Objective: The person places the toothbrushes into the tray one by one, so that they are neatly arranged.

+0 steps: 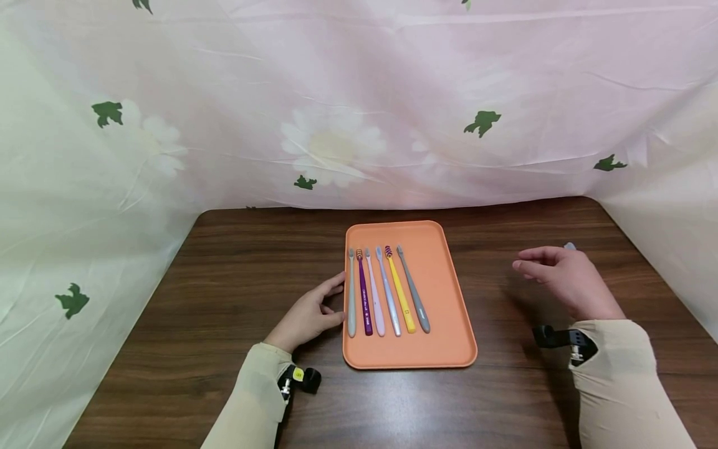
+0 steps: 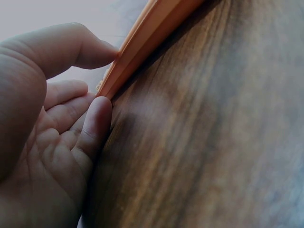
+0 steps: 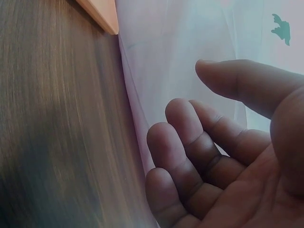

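Note:
An orange tray (image 1: 443, 299) lies on the table with several toothbrushes side by side, heads toward the back. From left they are a pale grey-green toothbrush (image 1: 351, 299), a purple toothbrush (image 1: 363, 296), a lilac toothbrush (image 1: 374, 296), a light blue toothbrush (image 1: 388, 293), a yellow toothbrush (image 1: 401, 293) and a dark grey toothbrush (image 1: 415, 293). My left hand (image 1: 308, 315) touches the tray's left side with its thumb and fingertips. Right of the tray, my right hand (image 1: 572, 280) hovers above the table, fingers loosely bent, nothing between them in the right wrist view.
Just behind the right hand shows a small greyish tip (image 1: 569, 246); the rest of it is hidden. The dark wooden table (image 1: 235, 280) extends on both sides of the tray. A flower-print cloth (image 1: 392, 125) hangs around the back and sides.

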`<state>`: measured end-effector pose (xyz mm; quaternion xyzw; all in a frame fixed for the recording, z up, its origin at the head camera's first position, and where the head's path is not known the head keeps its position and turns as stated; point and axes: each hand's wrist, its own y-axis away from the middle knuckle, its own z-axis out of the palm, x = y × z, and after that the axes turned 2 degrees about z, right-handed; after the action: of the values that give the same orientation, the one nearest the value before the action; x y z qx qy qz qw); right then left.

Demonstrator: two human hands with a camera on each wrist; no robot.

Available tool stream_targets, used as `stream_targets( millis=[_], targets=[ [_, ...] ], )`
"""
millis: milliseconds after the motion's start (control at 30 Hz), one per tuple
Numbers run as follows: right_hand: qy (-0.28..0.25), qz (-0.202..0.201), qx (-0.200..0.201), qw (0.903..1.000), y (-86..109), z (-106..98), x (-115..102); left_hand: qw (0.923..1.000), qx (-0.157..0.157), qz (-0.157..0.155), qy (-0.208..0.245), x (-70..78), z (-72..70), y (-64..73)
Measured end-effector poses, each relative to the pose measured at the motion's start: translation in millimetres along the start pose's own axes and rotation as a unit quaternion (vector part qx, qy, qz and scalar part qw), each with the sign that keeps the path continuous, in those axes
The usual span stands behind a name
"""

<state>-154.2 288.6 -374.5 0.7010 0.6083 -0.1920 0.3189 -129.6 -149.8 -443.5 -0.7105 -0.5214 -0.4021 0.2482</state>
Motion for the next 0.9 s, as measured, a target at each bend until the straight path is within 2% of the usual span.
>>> stream_targets(
  millis=[900],
  targets=[
    [-0.003, 0.016, 0.011, 0.9998, 0.9, -7.1, 7.9, 1.0, 0.0, -0.001, 0.0, 1.7, -0.7, 0.9]
  ],
)
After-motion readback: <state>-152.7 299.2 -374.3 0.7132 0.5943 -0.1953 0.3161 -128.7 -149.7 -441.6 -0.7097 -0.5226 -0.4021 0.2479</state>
